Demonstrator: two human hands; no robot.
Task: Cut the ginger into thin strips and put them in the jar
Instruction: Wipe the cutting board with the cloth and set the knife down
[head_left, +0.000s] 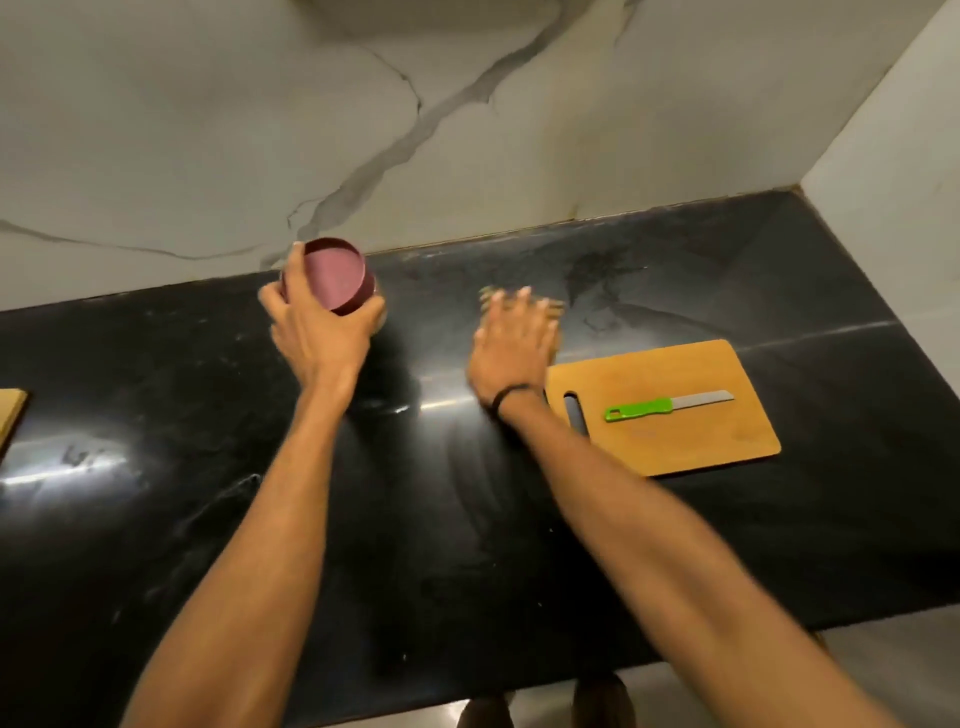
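Note:
My left hand (311, 332) is wrapped around a jar with a maroon lid (335, 278) at the back of the black counter, near the wall. My right hand (514, 343), blurred, lies flat with spread fingers over pale tan ginger (557, 307); only its ends peek out past the fingertips. I cannot tell whether the fingers grip the ginger. A wooden cutting board (727, 436) lies to the right of that hand. On it rests a green-handled knife (665, 404), blade pointing right.
The black stone counter (208, 467) ends at a marble wall (467, 130) behind and a white side wall (883, 182) on the right. The corner of another wooden board (10, 415) shows at the left edge.

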